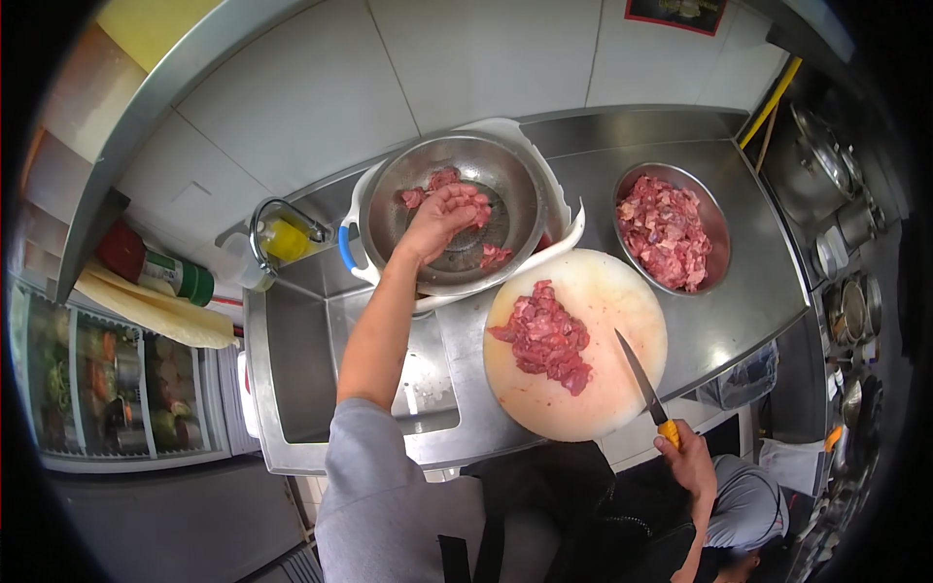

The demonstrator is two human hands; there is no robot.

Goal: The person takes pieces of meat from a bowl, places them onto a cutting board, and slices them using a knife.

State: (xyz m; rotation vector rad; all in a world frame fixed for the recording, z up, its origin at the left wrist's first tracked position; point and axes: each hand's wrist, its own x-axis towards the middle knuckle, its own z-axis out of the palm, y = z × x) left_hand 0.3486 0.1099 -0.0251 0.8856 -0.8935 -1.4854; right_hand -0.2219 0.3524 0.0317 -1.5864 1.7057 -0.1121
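Observation:
My left hand (443,220) reaches into a large steel bowl (530,180), fingers curled around some raw meat (480,210). Other meat scraps (496,255) lie in the bowl beside and below the hand. Low on the right, my right hand (691,459) grips the yellow handle of a knife (639,375). The blade points up and left over a round white cutting board (617,398). On that board rests a pile of cut raw meat (546,338), left of the blade.
A smaller steel bowl heaped with raw meat (666,233) stands right on the steel counter (719,321). The large bowl sits in a white tub (559,248) by the sink (301,360). Yellow liquid fills a container (284,238) at left. Another person's leg (743,500) shows lower right.

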